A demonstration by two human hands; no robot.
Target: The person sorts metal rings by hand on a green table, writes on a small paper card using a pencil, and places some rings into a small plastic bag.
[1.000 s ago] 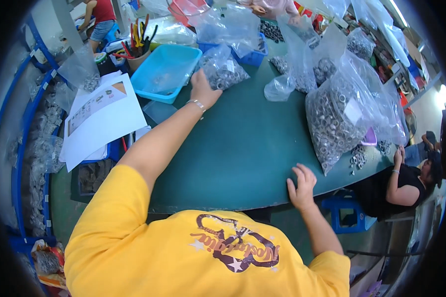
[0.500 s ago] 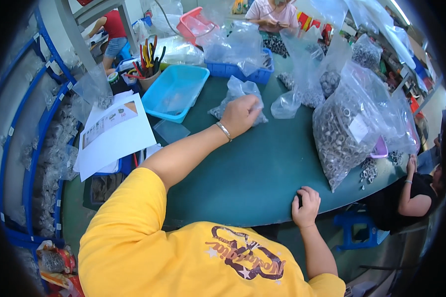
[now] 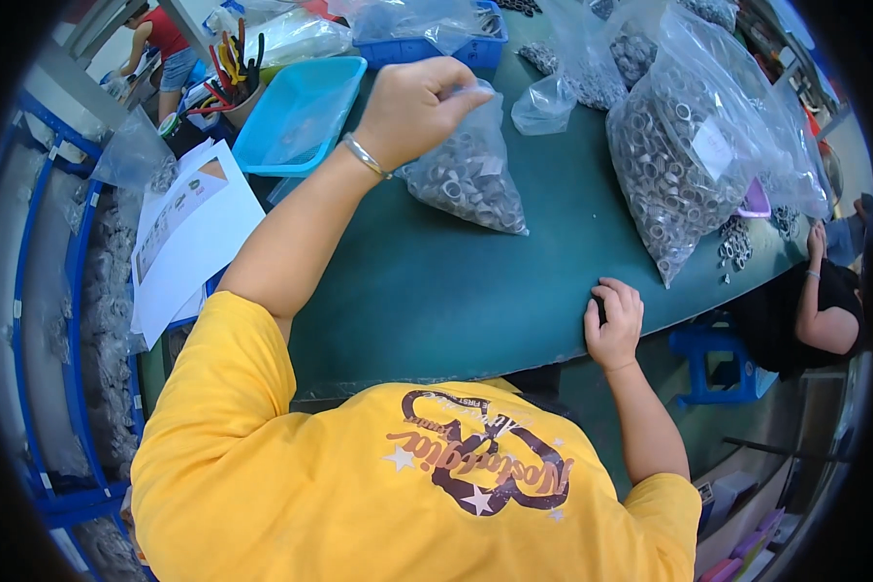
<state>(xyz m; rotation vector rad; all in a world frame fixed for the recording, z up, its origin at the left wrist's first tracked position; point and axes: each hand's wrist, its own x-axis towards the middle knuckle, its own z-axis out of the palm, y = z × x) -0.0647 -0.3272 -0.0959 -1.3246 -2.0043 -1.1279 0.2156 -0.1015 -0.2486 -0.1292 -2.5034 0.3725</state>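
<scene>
Pinching our left hand (image 3: 412, 102) shut on the top of a small clear bag of metal rings (image 3: 468, 175) lifted over the green table (image 3: 436, 291), our right hand (image 3: 614, 325) curled over the near table edge holding nothing, large ring bag (image 3: 684, 155) just right, blue tray (image 3: 296, 116) left.

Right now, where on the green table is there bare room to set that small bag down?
Bare green table lies between the small bag of rings held by the left hand and the right hand at the near edge. The far side is crowded with the big bag and blue tray.
</scene>
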